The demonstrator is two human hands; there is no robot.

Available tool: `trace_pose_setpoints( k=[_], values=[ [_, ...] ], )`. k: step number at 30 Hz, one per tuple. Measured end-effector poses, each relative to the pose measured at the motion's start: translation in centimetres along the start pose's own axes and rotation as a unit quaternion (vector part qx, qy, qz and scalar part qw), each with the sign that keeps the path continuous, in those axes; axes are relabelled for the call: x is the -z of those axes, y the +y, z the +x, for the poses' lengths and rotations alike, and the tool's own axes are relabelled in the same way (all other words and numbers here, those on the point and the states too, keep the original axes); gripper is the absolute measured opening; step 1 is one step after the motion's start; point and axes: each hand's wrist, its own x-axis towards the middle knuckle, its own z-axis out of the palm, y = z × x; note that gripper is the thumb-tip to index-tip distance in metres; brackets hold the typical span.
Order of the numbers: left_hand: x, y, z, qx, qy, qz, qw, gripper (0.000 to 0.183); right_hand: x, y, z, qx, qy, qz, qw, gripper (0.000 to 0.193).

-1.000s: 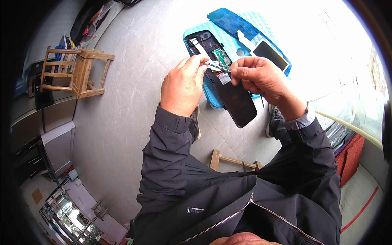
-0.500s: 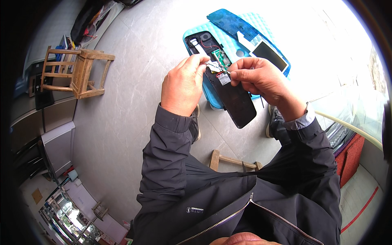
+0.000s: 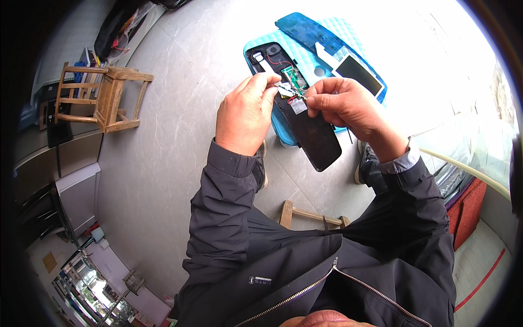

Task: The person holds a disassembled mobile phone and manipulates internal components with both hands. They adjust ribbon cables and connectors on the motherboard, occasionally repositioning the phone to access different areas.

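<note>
An opened long black plastic housing (image 3: 318, 146) lies across a light-blue ribbed stool or box top (image 3: 342, 34). Inside it sit a green circuit board (image 3: 290, 74), a round black speaker-like part (image 3: 273, 50), a white ribbon cable (image 3: 265, 65) and a silvery pouch (image 3: 298, 106) with a red wire. Above the board, my left hand (image 3: 243, 117) pinches one end of a thin, narrow dark-and-silver strip (image 3: 287, 89). The fingers of my right hand (image 3: 348, 107) are closed at its other end. My fingertips partly cover the strip, so its kind is unclear.
Beyond the housing lie a glossy dark-blue cover panel (image 3: 305, 31) and a small flat screen (image 3: 358, 74) with a white ribbon. A wooden chair (image 3: 111, 98) stands on the grey tiled floor at left. A wooden stool leg (image 3: 286, 214) shows below my hands.
Both hands stay almost in place. The strip between my fingers has shifted very slightly; the housing and the parts around it look the same.
</note>
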Motion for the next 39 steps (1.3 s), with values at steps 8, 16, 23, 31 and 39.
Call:
trace_pose_setpoints(
  k=[8,16,23,31,39],
  values=[
    [0.04,0.12,-0.05,0.001,-0.001,0.002,1.000,0.021,0.10,0.16,0.09,-0.006,-0.014,0.014,1.000,0.012],
    [0.13,0.25,-0.08,0.005,0.001,0.000,1.000,0.022,0.07,0.19,0.16,-0.021,-0.021,0.022,0.999,0.010],
    [0.14,0.30,-0.13,0.008,-0.004,0.001,1.000,0.023,0.05,0.19,0.08,-0.023,-0.021,0.027,0.999,0.009],
    [0.12,0.27,-0.15,0.001,-0.003,0.022,1.000,0.024,0.14,0.51,0.40,-0.009,0.014,0.051,0.999,0.012],
    [0.01,0.10,-0.14,0.002,-0.004,0.021,1.000,0.024,0.09,0.56,0.42,-0.008,0.018,0.052,0.998,0.015]
  ],
)
